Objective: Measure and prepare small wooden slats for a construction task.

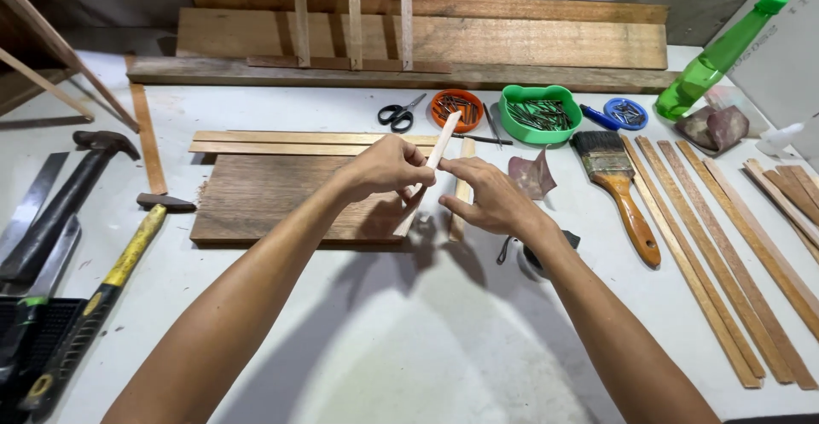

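My left hand point(384, 168) is closed around a short pale wooden stick point(443, 140) that points up and away, held above a brown wooden board point(281, 198) on the white table. My right hand point(490, 195) is beside it, its index finger and thumb touching the lower end of the same stick. Another thin strip point(461, 192) lies on the table under my right hand.
Long strips point(299, 142) lie behind the board. Scissors point(401, 114), an orange dish point(455, 108), a green bowl of nails point(539, 114), a blue lid point(626, 113), a paintbrush point(621, 189), sandpaper point(533, 175), a green bottle point(721, 55). Slats point(725, 253) at right, hammers point(94, 270) at left, planks point(512, 42) behind.
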